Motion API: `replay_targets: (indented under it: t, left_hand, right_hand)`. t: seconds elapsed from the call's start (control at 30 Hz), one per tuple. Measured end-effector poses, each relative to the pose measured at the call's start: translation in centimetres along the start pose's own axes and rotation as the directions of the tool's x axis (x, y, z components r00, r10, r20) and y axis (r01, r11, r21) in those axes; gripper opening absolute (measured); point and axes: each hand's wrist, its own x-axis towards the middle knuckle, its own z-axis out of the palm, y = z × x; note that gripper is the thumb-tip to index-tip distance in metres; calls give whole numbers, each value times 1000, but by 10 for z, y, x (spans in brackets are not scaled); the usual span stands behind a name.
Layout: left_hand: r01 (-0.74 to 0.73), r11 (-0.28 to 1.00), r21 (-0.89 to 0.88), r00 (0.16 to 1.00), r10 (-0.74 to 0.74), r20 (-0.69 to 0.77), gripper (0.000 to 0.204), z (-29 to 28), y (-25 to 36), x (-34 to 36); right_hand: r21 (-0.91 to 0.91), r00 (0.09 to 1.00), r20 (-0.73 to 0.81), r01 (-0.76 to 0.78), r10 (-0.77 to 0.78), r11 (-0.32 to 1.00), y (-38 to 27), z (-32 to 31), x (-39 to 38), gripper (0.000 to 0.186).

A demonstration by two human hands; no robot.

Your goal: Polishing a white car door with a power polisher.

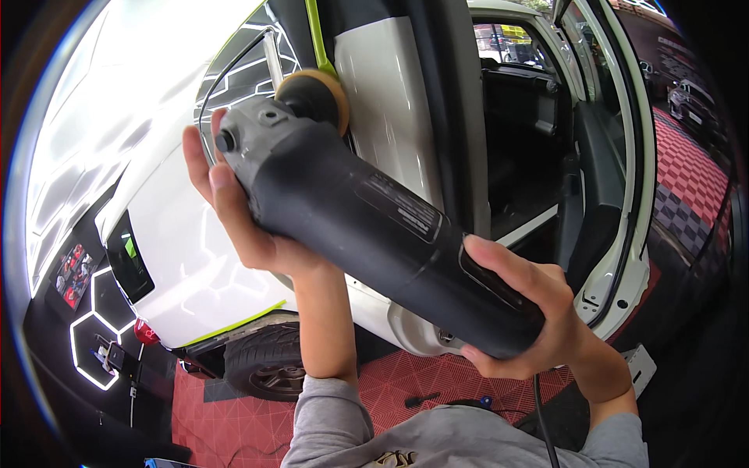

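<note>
Clearly, a dark label [399, 207] with small pale printing lies along the polisher [351, 210], just up from the centre toward one o'clock. Light lettering [677, 51] marks the dark wall at two o'clock, its characters bent by the lens. At six o'clock, embroidered letters [394, 458] cross the grey shirt [452, 433], partly cut by the lower edge.

The black-bodied polisher slants from eleven o'clock toward four, held up before the white vehicle [175, 273]. Its yellow pad [338, 87] sits near twelve, close to the pillar; whether it touches cannot be told. The left hand [261, 246] cradles the grey head from below at ten, fingers wrapped up its far side; the right hand [546, 304] grips the rear of the body at four, and a cord [540, 421] hangs below.

Glossy white paint reflects hexagonal lights at ten. Lime-green tape [234, 325] edges the arch above a black tyre [265, 359] at eight. Red floor tiles [390, 405] spread at six, and the doorway [523, 179] shows a dark cabin at two.
</note>
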Motion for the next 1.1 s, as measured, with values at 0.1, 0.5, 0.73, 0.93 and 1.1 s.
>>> replay_targets:
  t: [0.1, 0.5, 0.73, 0.93, 1.1]
  left_hand:
    - [113, 991, -66, 993, -116, -39, 50, 4, 10, -8]
    - [194, 979, -57, 976, -187, 107, 26, 29, -12, 102]
    - [168, 985, 31, 983, -170, 69, 31, 15, -4, 77]
    - [209, 971, -112, 978, -209, 9, 46, 1, 3, 22]
    - [95, 995, -26, 992, -97, -83, 54, -10, 2, -11]
  right_hand:
    - [23, 999, 33, -34, 33, 999, -7, -10, 2, 83]
    - [-98, 988, -59, 133, -139, 986, -12, -21, 86, 78]
    - [-56, 963, -138, 225, -231, 973, -7, -4, 73, 72]
    - [28, 998, -18, 63, -63, 998, -14, 0, 25, 81]
    - [7, 992, 97, -83, 82, 997, -20, -8, 8, 81]
